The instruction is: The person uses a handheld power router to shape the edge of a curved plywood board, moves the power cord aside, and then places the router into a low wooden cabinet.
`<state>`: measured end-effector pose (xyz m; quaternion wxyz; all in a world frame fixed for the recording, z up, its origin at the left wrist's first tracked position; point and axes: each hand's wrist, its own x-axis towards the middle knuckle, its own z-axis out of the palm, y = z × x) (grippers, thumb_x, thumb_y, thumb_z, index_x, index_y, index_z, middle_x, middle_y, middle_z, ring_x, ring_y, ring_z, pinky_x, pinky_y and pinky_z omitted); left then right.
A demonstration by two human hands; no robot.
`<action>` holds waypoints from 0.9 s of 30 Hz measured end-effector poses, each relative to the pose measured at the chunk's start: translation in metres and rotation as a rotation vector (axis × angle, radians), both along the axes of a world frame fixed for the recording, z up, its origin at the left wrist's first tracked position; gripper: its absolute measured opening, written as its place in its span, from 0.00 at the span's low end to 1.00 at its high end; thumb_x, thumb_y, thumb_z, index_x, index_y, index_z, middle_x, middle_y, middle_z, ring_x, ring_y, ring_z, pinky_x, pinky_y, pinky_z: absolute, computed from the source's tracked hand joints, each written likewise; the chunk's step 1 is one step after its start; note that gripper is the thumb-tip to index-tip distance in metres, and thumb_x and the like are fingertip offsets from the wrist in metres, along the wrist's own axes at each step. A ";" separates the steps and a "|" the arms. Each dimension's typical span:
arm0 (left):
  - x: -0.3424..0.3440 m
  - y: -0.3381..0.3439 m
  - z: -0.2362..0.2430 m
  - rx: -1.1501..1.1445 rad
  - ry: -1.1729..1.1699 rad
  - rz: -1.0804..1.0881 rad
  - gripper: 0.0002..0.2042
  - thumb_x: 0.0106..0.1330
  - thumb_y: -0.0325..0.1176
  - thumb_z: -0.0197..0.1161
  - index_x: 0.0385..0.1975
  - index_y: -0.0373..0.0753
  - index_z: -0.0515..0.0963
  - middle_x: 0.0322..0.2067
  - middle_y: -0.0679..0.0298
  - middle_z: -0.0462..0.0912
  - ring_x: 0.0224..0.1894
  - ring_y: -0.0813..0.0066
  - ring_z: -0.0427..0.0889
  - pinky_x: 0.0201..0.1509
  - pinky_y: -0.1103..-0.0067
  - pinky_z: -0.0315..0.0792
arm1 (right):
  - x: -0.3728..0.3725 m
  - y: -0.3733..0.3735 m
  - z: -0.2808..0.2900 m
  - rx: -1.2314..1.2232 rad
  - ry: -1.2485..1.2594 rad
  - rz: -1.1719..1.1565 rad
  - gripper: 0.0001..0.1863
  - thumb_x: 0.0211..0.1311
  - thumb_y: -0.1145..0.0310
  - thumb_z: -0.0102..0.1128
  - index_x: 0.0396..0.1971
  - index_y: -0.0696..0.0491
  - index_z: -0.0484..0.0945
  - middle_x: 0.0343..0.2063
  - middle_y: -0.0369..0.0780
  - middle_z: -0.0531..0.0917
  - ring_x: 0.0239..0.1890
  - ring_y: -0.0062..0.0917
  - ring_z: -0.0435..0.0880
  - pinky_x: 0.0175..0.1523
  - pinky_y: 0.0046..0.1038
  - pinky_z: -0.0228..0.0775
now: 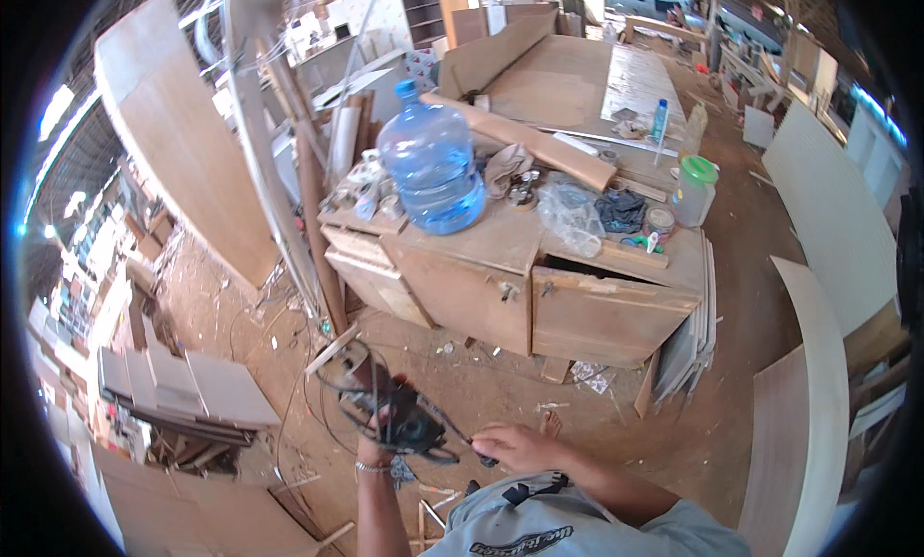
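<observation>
head view shows us a dark handheld power tool (404, 417) wrapped in loops of black cable (337, 403), held low over the dusty floor. our left hand (377, 440) grips the tool closed around its body. our right hand (515, 448) pinches the cable end just beside it. beyond stands a worn wooden cabinet (500, 287) bearing a big blue water bottle (430, 162).

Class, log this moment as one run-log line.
left hand: holds power tool | right hand: on cord | ahead: cabinet
</observation>
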<state>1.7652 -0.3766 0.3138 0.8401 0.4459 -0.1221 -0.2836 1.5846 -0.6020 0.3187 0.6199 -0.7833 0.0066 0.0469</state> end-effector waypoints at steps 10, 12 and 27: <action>0.015 -0.114 0.020 0.094 0.100 0.050 0.37 0.58 0.43 0.75 0.65 0.35 0.68 0.57 0.57 0.78 0.59 0.63 0.78 0.61 0.68 0.76 | 0.135 -0.347 -0.118 -0.927 -0.004 -0.861 0.30 0.62 0.59 0.62 0.61 0.59 0.71 0.61 0.54 0.72 0.65 0.47 0.69 0.69 0.46 0.60; 0.015 -0.113 0.029 0.191 0.096 -0.002 0.35 0.58 0.44 0.75 0.63 0.35 0.70 0.55 0.58 0.80 0.58 0.64 0.78 0.61 0.69 0.76 | 0.147 -0.338 -0.144 -0.847 0.284 -0.673 0.32 0.61 0.58 0.60 0.63 0.59 0.69 0.63 0.52 0.70 0.67 0.45 0.67 0.72 0.48 0.56; 0.123 -0.152 -0.042 0.221 0.066 -0.492 0.35 0.65 0.40 0.70 0.70 0.37 0.63 0.63 0.58 0.73 0.66 0.63 0.72 0.69 0.68 0.69 | -0.020 -0.147 -0.154 -0.960 0.226 -1.204 0.12 0.56 0.66 0.65 0.36 0.57 0.80 0.60 0.55 0.71 0.63 0.53 0.68 0.69 0.48 0.58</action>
